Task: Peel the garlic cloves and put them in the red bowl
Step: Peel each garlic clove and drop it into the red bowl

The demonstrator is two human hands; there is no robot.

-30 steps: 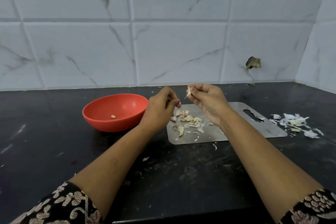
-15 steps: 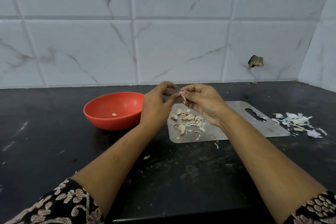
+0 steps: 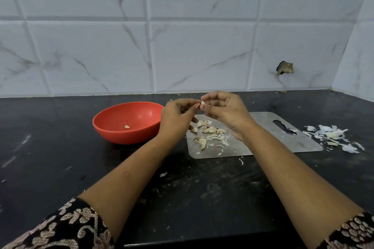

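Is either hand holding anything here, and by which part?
One small pale garlic clove, pinched from both sides with fingertips: the right hand on its right side, the left hand on its left. Finer contact is too small to tell.

The left arm (image 3: 125, 184) and right arm (image 3: 293, 178) stretch forward. The left hand (image 3: 176, 116) and right hand (image 3: 225, 111) meet up in the air, fingers curled. Both pinch one little garlic clove (image 3: 203, 103) with their fingertips.
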